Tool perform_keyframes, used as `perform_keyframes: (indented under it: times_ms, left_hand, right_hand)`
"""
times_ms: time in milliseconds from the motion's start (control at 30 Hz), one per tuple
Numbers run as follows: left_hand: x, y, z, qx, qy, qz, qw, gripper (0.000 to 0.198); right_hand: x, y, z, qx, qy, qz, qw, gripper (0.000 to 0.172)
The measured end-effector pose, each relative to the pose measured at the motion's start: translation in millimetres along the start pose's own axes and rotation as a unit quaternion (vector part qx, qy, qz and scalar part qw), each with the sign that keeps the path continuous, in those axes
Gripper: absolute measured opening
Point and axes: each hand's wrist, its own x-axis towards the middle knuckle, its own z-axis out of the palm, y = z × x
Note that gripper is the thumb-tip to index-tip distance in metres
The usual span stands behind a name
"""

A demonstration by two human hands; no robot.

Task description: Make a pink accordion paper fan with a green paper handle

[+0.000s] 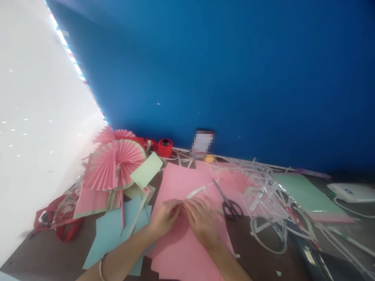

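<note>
My left hand [167,217] and my right hand [202,220] meet over a large pink sheet of paper [175,179]. Both sets of fingers are closed in a pinch, fingertips touching. What they grip is hidden or too small to make out. A short white strip [196,192] shows just beyond the right fingertips; whether it is held or lies on the sheet I cannot tell. Dark-handled scissors [231,208] lie right of my right hand, blades pointing away. Blue-green paper sheets [109,230] lie under and beside my left forearm.
Pleated pink paper fans [117,164] stand at left, near a pale green card [146,170]. A red tape roll [165,148] and a blurred-out phone-like object [202,142] sit by the blue wall [219,70]. Tangled white strips [269,195] and a green sheet [307,193] cover the right.
</note>
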Motion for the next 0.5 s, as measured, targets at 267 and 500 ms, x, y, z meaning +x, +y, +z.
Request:
perform_keyframes:
  times_ms: [267, 500]
  left_hand:
    - [-1.4, -3.7, 1.2, 0.033, 0.016, 0.012, 0.999, 0.027]
    - [-2.6, 0.5, -0.7, 0.042, 0.015, 0.007, 0.999, 0.027]
  right_hand:
    - [-4.3, 1.0, -1.8, -0.060, -0.041, -0.035, 0.997, 0.026]
    - [-0.4, -2.4, 0.5, -0.028, -0.025, 0.000, 0.999, 0.026]
